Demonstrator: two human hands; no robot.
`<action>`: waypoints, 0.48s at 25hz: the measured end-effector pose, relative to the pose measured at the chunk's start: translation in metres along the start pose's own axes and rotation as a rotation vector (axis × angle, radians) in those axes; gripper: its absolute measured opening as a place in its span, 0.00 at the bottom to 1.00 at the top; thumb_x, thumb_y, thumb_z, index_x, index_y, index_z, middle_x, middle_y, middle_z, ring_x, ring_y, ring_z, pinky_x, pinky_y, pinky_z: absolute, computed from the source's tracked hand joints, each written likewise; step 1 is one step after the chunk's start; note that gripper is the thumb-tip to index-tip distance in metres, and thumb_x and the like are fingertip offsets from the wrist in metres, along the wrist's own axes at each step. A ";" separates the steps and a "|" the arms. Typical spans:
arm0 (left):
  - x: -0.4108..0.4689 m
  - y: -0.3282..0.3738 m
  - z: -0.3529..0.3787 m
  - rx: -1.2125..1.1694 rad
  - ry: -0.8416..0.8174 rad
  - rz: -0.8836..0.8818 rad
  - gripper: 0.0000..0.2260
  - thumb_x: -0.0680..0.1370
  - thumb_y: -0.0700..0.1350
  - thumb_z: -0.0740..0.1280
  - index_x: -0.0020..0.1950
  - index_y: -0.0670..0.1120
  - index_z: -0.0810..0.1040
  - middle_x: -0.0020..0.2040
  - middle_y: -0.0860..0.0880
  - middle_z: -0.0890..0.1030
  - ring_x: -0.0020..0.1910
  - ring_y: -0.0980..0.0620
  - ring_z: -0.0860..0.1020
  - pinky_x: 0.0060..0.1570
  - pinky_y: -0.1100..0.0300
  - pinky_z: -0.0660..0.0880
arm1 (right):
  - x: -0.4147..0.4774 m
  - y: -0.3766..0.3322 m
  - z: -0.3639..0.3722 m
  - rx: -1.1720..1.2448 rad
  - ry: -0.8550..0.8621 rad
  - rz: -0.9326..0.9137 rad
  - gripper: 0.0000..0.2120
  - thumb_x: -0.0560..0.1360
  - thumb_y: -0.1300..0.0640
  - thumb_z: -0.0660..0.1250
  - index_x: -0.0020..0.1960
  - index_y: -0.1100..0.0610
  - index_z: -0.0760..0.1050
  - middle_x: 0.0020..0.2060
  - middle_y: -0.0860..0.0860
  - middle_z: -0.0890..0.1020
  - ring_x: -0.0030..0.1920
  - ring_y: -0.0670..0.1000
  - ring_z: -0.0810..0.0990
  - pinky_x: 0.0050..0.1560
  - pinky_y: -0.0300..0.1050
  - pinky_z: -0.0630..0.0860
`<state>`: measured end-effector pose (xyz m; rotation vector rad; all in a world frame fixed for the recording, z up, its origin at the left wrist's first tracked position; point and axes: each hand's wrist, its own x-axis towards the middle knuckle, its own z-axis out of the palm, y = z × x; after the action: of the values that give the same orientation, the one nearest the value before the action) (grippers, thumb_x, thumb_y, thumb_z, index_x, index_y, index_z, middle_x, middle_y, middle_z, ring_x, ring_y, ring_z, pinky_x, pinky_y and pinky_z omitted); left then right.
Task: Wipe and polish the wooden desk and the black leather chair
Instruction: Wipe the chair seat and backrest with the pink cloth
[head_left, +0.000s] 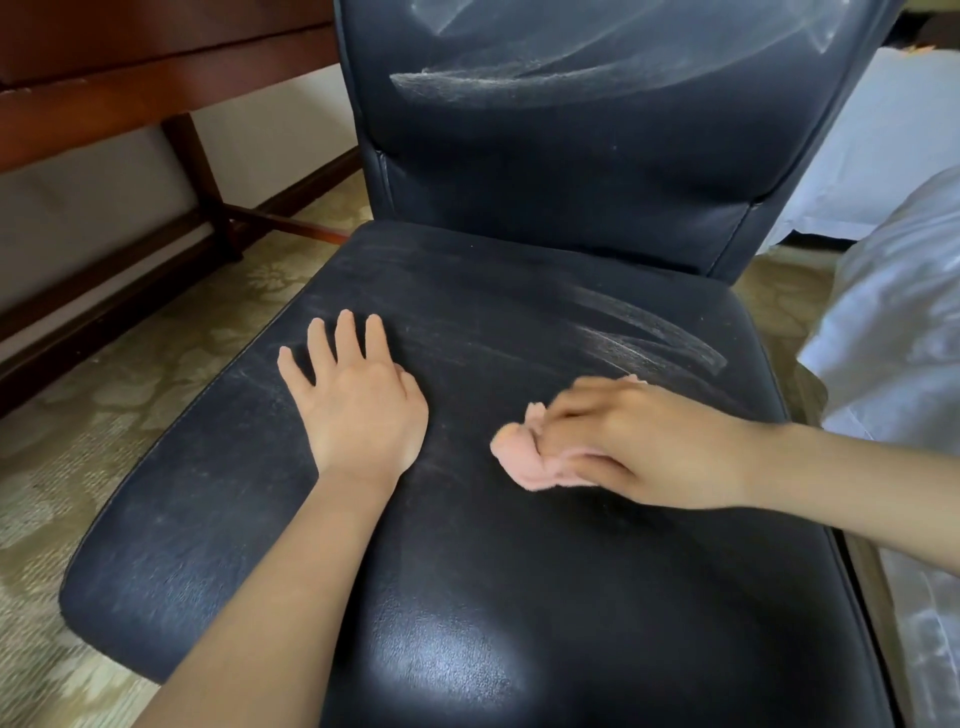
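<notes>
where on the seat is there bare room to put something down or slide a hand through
Bare leather: the back strip of the seat between the left hand and the backrest, and the front, between the left forearm and the seat's right edge. Crowded: the middle, where the right hand grips the pink cloth close beside the left hand.

front of seat (467, 597) bare, backrest (571, 171) walls far edge, left hand (358, 400) flat mid-seat, bed (893, 322) crowds right side

left hand (358, 400): flat, palm down, fingers spread; right hand (639, 441): fingers curled round pink cloth (524, 457)
</notes>
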<state>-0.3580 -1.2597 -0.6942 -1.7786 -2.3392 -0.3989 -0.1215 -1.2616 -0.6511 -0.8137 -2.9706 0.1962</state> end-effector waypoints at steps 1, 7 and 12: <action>0.000 -0.001 0.001 -0.011 -0.004 -0.005 0.23 0.82 0.49 0.52 0.77 0.47 0.57 0.78 0.44 0.57 0.77 0.42 0.50 0.73 0.41 0.45 | -0.004 0.001 0.000 -0.002 -0.009 -0.003 0.04 0.78 0.54 0.59 0.48 0.48 0.72 0.47 0.43 0.78 0.47 0.45 0.70 0.43 0.50 0.76; 0.003 -0.001 0.005 -0.092 -0.030 -0.027 0.24 0.83 0.51 0.47 0.79 0.47 0.50 0.79 0.45 0.52 0.78 0.44 0.47 0.74 0.43 0.44 | 0.048 0.013 0.001 0.068 0.012 0.039 0.06 0.76 0.60 0.64 0.42 0.52 0.75 0.41 0.44 0.77 0.44 0.46 0.71 0.41 0.48 0.75; 0.004 -0.002 0.012 -0.143 0.022 -0.025 0.29 0.79 0.55 0.36 0.79 0.47 0.49 0.79 0.46 0.53 0.78 0.44 0.48 0.74 0.43 0.46 | 0.111 0.028 -0.002 0.083 -0.061 0.099 0.08 0.75 0.62 0.64 0.40 0.52 0.73 0.41 0.47 0.77 0.46 0.49 0.73 0.47 0.50 0.73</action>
<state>-0.3610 -1.2534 -0.7045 -1.7974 -2.3737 -0.6013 -0.2026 -1.1809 -0.6503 -0.9615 -2.9565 0.3530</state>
